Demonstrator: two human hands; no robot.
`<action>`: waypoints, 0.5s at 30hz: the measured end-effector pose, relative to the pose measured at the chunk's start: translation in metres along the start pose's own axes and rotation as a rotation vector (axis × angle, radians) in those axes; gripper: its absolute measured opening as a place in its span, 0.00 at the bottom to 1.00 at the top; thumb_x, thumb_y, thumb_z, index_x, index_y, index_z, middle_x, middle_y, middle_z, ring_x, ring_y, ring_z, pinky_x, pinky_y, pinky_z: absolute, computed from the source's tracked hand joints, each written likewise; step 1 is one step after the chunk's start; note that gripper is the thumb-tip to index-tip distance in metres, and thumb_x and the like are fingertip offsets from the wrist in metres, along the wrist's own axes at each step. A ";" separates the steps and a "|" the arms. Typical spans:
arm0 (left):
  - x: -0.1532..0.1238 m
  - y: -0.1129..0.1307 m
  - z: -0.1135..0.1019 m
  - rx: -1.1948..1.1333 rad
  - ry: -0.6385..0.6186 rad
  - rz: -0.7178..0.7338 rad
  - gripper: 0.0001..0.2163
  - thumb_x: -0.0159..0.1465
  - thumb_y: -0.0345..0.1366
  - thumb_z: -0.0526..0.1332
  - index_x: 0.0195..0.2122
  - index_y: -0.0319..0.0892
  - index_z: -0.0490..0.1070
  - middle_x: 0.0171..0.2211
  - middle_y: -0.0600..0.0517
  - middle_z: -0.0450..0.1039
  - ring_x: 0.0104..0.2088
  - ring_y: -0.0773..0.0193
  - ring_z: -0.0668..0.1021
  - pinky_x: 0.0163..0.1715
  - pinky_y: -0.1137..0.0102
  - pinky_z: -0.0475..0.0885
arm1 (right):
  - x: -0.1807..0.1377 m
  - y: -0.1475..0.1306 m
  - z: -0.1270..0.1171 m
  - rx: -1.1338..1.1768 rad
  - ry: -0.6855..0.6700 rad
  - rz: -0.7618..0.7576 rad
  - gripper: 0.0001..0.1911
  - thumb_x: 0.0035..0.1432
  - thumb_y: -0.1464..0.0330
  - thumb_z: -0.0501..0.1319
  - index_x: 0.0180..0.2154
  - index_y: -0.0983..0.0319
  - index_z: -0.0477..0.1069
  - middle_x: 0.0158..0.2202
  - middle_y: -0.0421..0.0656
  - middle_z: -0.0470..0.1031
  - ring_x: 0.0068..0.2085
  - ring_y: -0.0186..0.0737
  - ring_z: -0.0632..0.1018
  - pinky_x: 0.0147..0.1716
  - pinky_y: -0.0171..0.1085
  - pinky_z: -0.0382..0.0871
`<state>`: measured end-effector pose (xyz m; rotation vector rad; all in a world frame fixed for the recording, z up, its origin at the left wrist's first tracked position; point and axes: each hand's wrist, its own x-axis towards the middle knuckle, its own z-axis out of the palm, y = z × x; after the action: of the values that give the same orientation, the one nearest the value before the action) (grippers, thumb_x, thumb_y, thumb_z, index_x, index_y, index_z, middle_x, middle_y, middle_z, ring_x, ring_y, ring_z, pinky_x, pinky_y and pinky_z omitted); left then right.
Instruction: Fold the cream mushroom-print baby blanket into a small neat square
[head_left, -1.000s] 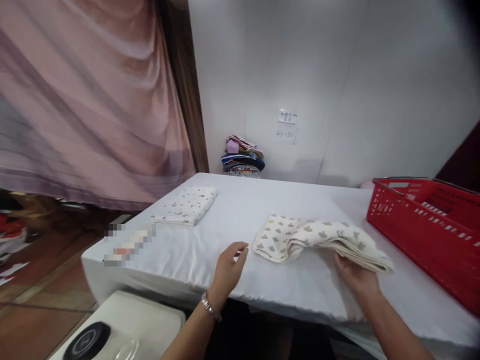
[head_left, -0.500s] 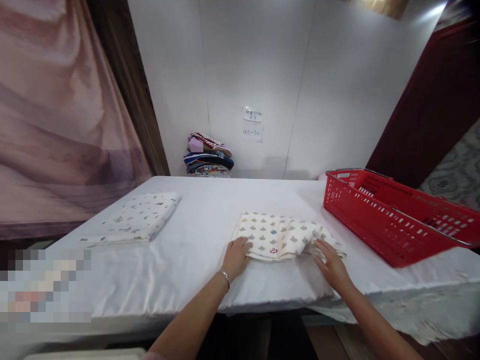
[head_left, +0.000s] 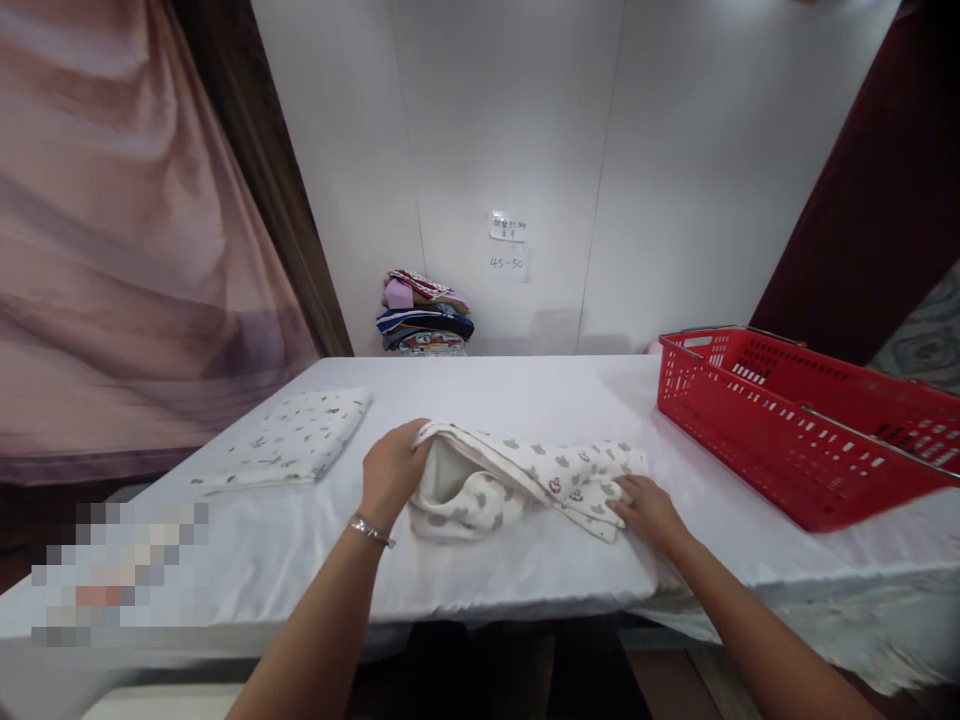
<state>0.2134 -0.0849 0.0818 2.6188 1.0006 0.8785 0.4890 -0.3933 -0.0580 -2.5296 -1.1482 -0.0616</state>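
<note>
A white cloth with a grey, duck-like print (head_left: 536, 470) lies partly folded in front of me on the table. Its left end is lifted and bulges into an open fold, showing a plain pale inner side. My left hand (head_left: 394, 470), with a silver bracelet at the wrist, is closed on the raised upper left edge. At the cloth's right end, the curled fingers of my right hand (head_left: 649, 510) grip the edge near the tabletop. Some fingertips are hidden by the fabric.
A flat folded white cloth with small prints (head_left: 300, 435) lies at the left. At the right stands a red plastic basket (head_left: 757, 440) with metal handles. Several folded textiles are stacked (head_left: 424, 315) by the wall at the back. White fabric covers the table (head_left: 517, 385).
My left hand has risen and moved left, lifting the cloth's left end, which lay flat before. My right hand stays at the right end, slightly shifted. The view has turned a little.
</note>
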 end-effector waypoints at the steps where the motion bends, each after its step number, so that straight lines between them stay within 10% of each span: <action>1: 0.001 -0.012 0.004 0.020 -0.045 -0.062 0.14 0.61 0.42 0.51 0.44 0.52 0.72 0.40 0.55 0.76 0.41 0.59 0.75 0.36 0.71 0.68 | 0.002 0.002 -0.001 0.043 -0.006 -0.028 0.20 0.54 0.58 0.53 0.44 0.61 0.72 0.46 0.49 0.71 0.50 0.48 0.69 0.49 0.45 0.59; 7: -0.007 -0.068 0.044 -0.043 -0.219 -0.260 0.14 0.60 0.41 0.51 0.44 0.50 0.72 0.41 0.53 0.76 0.42 0.59 0.75 0.39 0.70 0.68 | 0.022 0.010 -0.039 0.706 0.262 0.205 0.15 0.48 0.57 0.58 0.32 0.61 0.74 0.32 0.43 0.75 0.36 0.43 0.74 0.40 0.42 0.68; 15: -0.009 -0.049 0.037 -0.405 -0.406 -0.227 0.20 0.52 0.38 0.58 0.47 0.42 0.71 0.46 0.50 0.73 0.46 0.58 0.74 0.47 0.68 0.68 | 0.029 -0.004 -0.099 1.235 0.452 0.274 0.16 0.42 0.58 0.67 0.32 0.62 0.75 0.32 0.42 0.77 0.35 0.40 0.76 0.39 0.43 0.73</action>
<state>0.2036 -0.0531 0.0287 2.1663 0.8766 0.4152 0.5160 -0.4033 0.0410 -1.4128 -0.3931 0.1114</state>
